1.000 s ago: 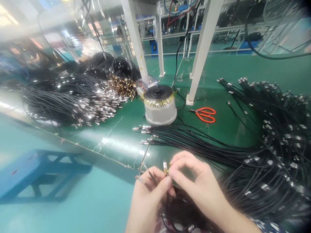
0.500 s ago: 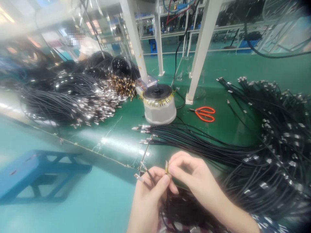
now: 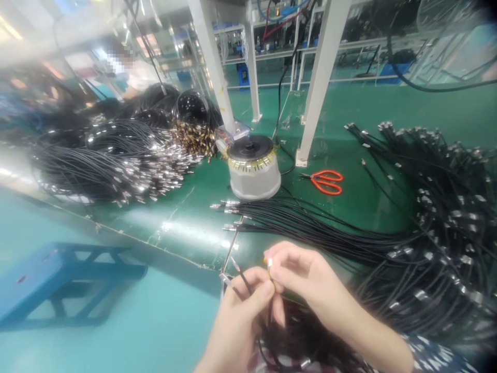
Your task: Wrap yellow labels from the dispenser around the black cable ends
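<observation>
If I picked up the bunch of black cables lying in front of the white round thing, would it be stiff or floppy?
The black cables would probably bend and sag, since they lie in long, loose curves. The bunch might spread apart, as its silver ends already lie separated. Those ends look like metal, so they'd likely stay stiff.

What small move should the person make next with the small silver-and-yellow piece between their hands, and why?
I'd probably have the right hand gently adjust the small piece while the left hand braces it: the right fingertips are at it, the left thumb pinches just below, and black cables pass through the left grip. The fingers hide whether it is seated.
</observation>
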`<state>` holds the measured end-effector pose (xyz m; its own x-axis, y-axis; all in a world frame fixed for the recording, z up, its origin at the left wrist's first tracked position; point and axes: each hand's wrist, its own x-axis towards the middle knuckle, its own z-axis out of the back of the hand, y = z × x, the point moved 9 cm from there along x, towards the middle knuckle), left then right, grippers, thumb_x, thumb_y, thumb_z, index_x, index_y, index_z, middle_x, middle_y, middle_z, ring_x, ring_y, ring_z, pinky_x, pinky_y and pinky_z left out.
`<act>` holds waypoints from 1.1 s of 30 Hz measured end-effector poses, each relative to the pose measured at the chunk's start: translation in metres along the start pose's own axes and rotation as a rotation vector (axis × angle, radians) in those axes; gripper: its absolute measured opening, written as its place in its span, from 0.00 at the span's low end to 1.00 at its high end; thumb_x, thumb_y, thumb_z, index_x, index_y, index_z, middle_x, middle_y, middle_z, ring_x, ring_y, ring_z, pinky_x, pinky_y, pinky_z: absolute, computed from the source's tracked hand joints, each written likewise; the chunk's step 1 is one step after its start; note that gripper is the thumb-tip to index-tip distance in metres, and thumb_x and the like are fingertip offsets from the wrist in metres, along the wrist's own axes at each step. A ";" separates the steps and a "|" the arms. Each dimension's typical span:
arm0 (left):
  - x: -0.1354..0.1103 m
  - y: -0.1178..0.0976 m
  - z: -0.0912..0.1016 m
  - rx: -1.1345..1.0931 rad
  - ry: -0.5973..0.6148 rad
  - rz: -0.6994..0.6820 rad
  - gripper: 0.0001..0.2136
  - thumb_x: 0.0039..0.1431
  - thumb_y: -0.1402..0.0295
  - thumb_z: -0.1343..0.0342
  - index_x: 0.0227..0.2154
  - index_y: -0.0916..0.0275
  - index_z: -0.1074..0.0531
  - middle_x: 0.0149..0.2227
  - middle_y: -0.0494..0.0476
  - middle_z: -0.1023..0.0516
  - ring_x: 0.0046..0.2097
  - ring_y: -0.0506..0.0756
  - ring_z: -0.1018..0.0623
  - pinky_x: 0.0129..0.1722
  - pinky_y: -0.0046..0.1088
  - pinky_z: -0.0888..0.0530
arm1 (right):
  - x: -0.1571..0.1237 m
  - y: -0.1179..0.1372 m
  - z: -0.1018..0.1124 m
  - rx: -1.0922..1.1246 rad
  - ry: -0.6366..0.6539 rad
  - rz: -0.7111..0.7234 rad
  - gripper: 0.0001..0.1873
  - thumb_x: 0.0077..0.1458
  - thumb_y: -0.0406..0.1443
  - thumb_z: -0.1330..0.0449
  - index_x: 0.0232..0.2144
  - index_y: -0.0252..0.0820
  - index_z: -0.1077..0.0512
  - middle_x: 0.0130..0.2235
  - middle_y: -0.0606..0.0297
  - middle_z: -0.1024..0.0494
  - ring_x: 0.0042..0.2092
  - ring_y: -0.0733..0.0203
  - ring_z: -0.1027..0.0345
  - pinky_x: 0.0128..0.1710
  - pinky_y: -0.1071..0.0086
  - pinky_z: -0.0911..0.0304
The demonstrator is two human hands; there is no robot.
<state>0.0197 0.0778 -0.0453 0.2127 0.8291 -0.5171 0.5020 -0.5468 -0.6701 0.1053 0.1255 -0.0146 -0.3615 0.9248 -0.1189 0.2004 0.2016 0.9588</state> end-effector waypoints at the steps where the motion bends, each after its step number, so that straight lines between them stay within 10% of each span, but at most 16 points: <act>1: -0.001 -0.002 0.002 0.033 -0.018 -0.023 0.10 0.50 0.66 0.36 0.28 0.66 0.31 0.18 0.50 0.28 0.21 0.44 0.31 0.23 0.15 0.36 | -0.002 0.003 0.001 -0.046 -0.024 0.028 0.10 0.54 0.38 0.36 0.24 0.40 0.29 0.39 0.62 0.28 0.44 0.57 0.32 0.49 0.64 0.40; 7: -0.004 -0.008 0.013 0.117 -0.141 -0.092 0.13 0.46 0.66 0.34 0.23 0.67 0.32 0.22 0.53 0.25 0.25 0.46 0.28 0.28 0.18 0.32 | -0.005 0.013 0.008 -0.266 -0.135 0.099 0.07 0.50 0.34 0.35 0.22 0.41 0.26 0.37 0.62 0.25 0.46 0.55 0.31 0.50 0.63 0.41; 12: -0.002 -0.005 0.007 0.056 -0.112 -0.055 0.11 0.49 0.67 0.36 0.22 0.67 0.32 0.19 0.54 0.25 0.22 0.45 0.30 0.25 0.16 0.36 | 0.006 -0.017 0.000 0.081 0.050 -0.159 0.09 0.44 0.40 0.29 0.26 0.41 0.23 0.32 0.65 0.26 0.40 0.58 0.31 0.45 0.63 0.38; 24: -0.001 0.009 -0.002 -0.107 0.081 0.070 0.11 0.43 0.67 0.32 0.22 0.67 0.28 0.16 0.54 0.25 0.19 0.48 0.28 0.23 0.19 0.33 | 0.006 -0.021 -0.018 0.369 0.287 -0.222 0.12 0.40 0.39 0.26 0.21 0.40 0.24 0.44 0.63 0.27 0.45 0.59 0.30 0.47 0.66 0.37; 33: 0.000 0.004 -0.008 -0.148 0.123 0.080 0.10 0.47 0.68 0.35 0.21 0.68 0.28 0.15 0.54 0.26 0.18 0.46 0.29 0.21 0.17 0.35 | 0.006 -0.016 -0.011 0.214 0.258 -0.099 0.10 0.59 0.39 0.38 0.28 0.41 0.22 0.53 0.61 0.28 0.54 0.57 0.34 0.57 0.63 0.44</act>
<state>0.0287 0.0764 -0.0435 0.3533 0.7967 -0.4904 0.5951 -0.5959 -0.5392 0.0902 0.1248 -0.0276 -0.6014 0.7908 -0.1134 0.3290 0.3745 0.8669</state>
